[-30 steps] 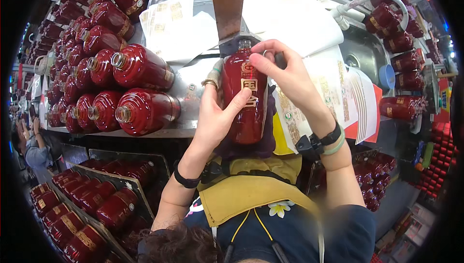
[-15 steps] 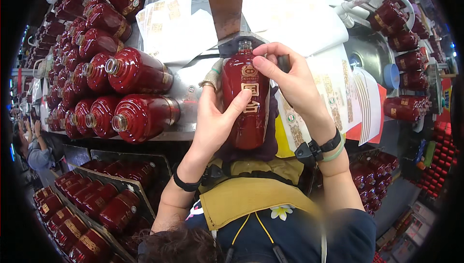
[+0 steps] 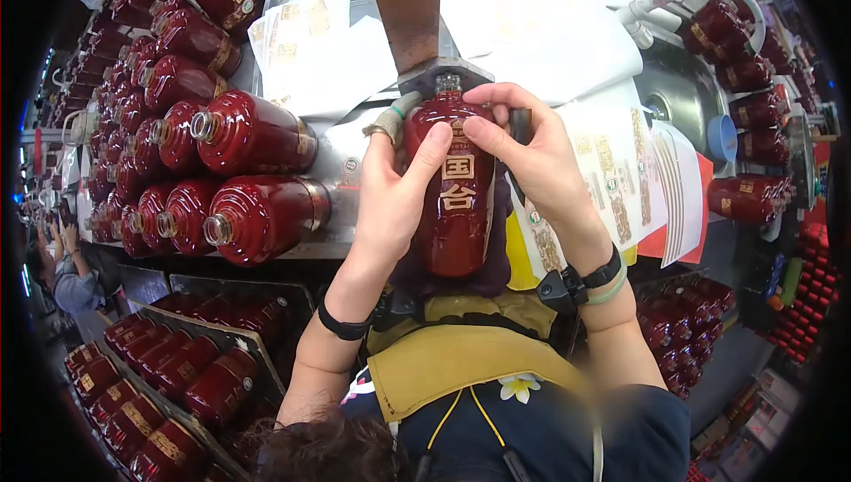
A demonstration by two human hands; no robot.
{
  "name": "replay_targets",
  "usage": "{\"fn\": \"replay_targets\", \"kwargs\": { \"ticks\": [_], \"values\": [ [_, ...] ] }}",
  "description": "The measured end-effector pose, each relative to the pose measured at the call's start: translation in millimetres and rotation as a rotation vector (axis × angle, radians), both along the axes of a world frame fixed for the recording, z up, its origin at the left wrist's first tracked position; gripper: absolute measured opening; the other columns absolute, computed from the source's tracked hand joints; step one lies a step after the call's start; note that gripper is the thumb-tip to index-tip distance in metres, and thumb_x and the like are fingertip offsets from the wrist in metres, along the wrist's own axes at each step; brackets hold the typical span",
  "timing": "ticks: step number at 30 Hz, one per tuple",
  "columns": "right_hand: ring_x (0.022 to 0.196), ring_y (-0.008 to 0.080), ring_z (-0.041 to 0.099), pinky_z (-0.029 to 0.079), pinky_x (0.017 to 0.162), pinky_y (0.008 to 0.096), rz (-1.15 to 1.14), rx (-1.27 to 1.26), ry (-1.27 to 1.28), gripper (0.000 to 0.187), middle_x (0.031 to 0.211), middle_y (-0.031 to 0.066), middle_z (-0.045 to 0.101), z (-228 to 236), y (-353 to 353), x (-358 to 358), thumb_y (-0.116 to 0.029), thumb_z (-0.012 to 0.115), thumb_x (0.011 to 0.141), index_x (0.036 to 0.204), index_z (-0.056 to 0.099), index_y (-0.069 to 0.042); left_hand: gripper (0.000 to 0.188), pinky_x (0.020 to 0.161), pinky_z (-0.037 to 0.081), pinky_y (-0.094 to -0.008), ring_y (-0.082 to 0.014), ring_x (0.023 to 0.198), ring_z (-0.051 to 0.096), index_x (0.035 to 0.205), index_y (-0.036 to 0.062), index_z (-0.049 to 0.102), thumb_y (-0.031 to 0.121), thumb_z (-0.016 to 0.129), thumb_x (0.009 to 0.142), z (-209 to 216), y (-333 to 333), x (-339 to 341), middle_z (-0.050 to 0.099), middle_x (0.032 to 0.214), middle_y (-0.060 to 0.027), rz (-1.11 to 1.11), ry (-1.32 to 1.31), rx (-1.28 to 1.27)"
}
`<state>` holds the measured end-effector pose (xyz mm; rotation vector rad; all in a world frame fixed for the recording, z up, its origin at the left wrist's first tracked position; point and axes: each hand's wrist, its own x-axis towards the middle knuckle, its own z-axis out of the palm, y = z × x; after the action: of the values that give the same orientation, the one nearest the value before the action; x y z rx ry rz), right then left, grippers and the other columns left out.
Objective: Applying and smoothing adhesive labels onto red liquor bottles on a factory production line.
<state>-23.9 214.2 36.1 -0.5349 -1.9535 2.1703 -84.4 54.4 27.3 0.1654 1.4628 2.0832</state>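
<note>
A glossy dark-red glass bottle with an open clear neck and gold decals lies in front of me, its neck pointing away. My left hand is closed along the bottle's left side, with the thumb pressing beside the upper decal and a pale finger cover on one finger. From the right, my right hand grips the shoulder, its thumb on the round decal near the neck and its other fingers curled at the side. The two thumb tips almost meet and partly hide that decal. Beneath the bottle is a dark purple cloth.
Red bottles are stacked at the left. A brown post rises just beyond the neck. Decal sheets and white papers cover the bench. At the right are a metal basin and blue cup; crated bottles stand lower left.
My left thumb has slid up from the middle decals toward the round one, uncovering the decals below. My right thumb has shifted slightly down onto the round decal.
</note>
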Motion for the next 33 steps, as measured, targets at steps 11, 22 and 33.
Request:
{"fn": "replay_targets", "kwargs": {
  "ticks": [11,22,33],
  "values": [
    [0.077,0.0040,0.041,0.038,0.071,0.0177,0.037,0.038,-0.028,0.032,0.088,-0.0070,0.043,0,3,-1,-0.015,0.079,0.091,0.118,0.067,-0.002,0.053,0.100,0.051,-0.0308,-0.0164,0.117,0.062,0.144,-0.0050,0.045,0.020,0.067,0.103,-1,1,0,0.063,0.130,-0.0137,-0.004,0.032,-0.006],
    [0.091,0.0273,0.066,0.054,0.085,0.0354,0.087,0.867,0.443,0.020,0.100,0.0129,0.068,52,26,-17,0.008,0.063,0.090,0.107,0.067,-0.001,0.072,0.103,0.050,-0.0340,-0.0194,0.121,0.060,0.147,-0.0073,0.036,0.014,0.078,0.092,-2,0,3,0.059,0.134,-0.0170,0.003,0.124,-0.096],
    [0.093,0.0311,0.065,0.054,0.081,0.0396,0.142,1.059,0.441,0.020,0.096,0.0103,0.070,38,24,-26,0.000,0.064,0.086,0.100,0.075,-0.007,0.064,0.103,0.050,-0.0340,-0.0185,0.121,0.060,0.148,-0.0041,0.037,0.013,0.072,0.097,-1,-7,3,0.059,0.134,-0.0148,-0.043,0.126,-0.044]
  ]
}}
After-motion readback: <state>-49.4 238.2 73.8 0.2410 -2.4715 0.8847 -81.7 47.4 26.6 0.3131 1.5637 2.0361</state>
